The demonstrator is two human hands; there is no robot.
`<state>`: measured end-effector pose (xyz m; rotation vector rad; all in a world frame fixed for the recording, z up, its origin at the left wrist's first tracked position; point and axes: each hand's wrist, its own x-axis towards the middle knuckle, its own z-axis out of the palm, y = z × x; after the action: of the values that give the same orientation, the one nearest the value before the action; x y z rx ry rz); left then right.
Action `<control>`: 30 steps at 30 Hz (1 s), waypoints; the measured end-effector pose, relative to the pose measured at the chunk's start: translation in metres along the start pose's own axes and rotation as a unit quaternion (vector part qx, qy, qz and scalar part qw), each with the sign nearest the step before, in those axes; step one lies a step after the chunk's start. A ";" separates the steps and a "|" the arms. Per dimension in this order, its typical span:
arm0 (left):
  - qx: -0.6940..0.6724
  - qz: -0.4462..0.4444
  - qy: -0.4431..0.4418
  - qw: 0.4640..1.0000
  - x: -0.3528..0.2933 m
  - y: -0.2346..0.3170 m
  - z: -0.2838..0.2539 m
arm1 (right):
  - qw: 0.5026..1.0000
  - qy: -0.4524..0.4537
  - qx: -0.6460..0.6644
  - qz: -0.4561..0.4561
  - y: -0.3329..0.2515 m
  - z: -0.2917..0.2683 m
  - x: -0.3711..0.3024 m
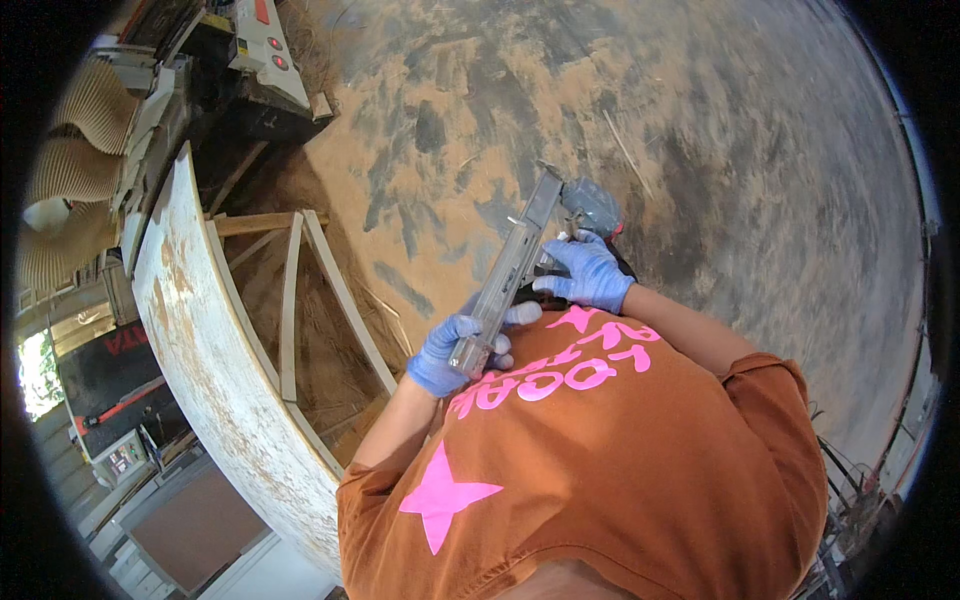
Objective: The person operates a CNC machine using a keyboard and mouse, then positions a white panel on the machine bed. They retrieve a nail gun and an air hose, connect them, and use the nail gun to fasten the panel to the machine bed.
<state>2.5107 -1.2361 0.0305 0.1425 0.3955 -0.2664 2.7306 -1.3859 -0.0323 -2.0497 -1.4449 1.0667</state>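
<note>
Held close in front of my torso is a nail gun or stapler [510, 270], with a long, straight grey metal magazine slanting from lower left to upper right. My left hand [450, 355], in a blue glove, is closed round the near lower end of that magazine. My right hand [590, 272], gloved the same way, grips the tool farther up on its right side; the palm hides part of it. Beyond the right fingers shows a dark rounded part [592, 207] with a bit of red. I cannot make out whether it belongs to the tool.
To my left stands a curved white-painted board [215, 370] beside a wooden frame [292, 310]. A machine with red buttons [270, 55] is at the upper left. The floor [500, 90] is dusty with sawdust, and a thin wood strip [628, 150] lies on it.
</note>
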 end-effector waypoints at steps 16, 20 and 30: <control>0.260 0.351 0.234 0.868 0.266 0.249 0.008 | 0.983 0.064 -0.097 -0.143 0.066 -0.213 0.251; 0.138 0.336 0.197 0.911 0.307 0.296 0.025 | 0.979 0.056 -0.104 -0.163 0.080 -0.262 0.295; 0.184 0.469 0.207 0.839 0.371 0.448 -0.024 | 0.869 0.326 0.373 -0.008 0.121 -0.320 0.486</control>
<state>2.9585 -0.8880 -0.1007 0.7585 0.6544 0.6872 3.1346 -0.9532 -0.0880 -1.5658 -0.5658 0.6523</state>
